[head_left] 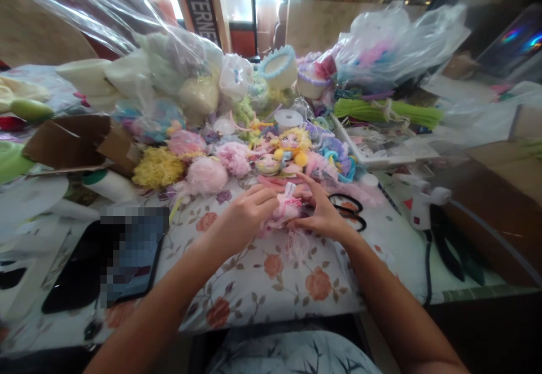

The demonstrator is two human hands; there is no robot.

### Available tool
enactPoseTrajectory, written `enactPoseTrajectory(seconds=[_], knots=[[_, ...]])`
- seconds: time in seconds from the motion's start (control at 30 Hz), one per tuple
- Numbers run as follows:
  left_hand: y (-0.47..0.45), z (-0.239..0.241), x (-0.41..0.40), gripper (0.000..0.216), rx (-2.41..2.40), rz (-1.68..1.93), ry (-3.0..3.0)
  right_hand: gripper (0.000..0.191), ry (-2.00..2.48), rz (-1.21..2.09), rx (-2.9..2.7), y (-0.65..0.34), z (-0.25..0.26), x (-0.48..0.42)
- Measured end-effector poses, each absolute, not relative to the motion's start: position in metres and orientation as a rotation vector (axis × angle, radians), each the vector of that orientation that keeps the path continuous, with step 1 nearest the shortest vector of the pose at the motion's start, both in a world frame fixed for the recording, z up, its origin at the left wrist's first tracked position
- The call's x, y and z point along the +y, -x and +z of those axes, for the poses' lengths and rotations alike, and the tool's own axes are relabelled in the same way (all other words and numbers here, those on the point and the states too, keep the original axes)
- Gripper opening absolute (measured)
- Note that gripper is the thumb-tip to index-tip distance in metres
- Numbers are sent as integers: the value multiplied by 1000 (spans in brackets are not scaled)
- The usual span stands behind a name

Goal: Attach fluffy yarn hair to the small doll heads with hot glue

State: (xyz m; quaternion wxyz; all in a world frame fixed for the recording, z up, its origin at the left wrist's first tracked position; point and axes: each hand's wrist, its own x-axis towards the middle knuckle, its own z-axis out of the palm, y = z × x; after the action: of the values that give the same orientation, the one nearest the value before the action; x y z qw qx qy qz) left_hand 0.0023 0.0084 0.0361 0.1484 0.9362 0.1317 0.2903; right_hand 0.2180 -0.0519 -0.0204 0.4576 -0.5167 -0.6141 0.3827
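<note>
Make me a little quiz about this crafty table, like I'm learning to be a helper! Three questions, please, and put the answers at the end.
1. True or false: the scissors lie to the right of the pink fluffy piece that sits between the left hand and the right hand.

2. Pick one. What colour is the tied bundle of thin stems at the back right?
A) red
B) bright green
C) black

3. Fill the gap: the tablecloth is printed with orange-red ____ and leaves.

Key: 1. True. 2. B. 3. flowers.
</note>
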Motion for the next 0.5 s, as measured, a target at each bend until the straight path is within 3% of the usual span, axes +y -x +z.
enactPoseTrajectory(seconds=[0.17,0.33,0.5], knots=[[3,27,2,16,348,1053,-2797,96,1252,968,-1554,-210,-20,-54],[20,12,-15,25,315,1234,-2833,84,1291,712,-1694,-202,-18,-63],[34,11,-22,30,372,1230,-2778,85,1229,553,-1767,-198,-16,-70]])
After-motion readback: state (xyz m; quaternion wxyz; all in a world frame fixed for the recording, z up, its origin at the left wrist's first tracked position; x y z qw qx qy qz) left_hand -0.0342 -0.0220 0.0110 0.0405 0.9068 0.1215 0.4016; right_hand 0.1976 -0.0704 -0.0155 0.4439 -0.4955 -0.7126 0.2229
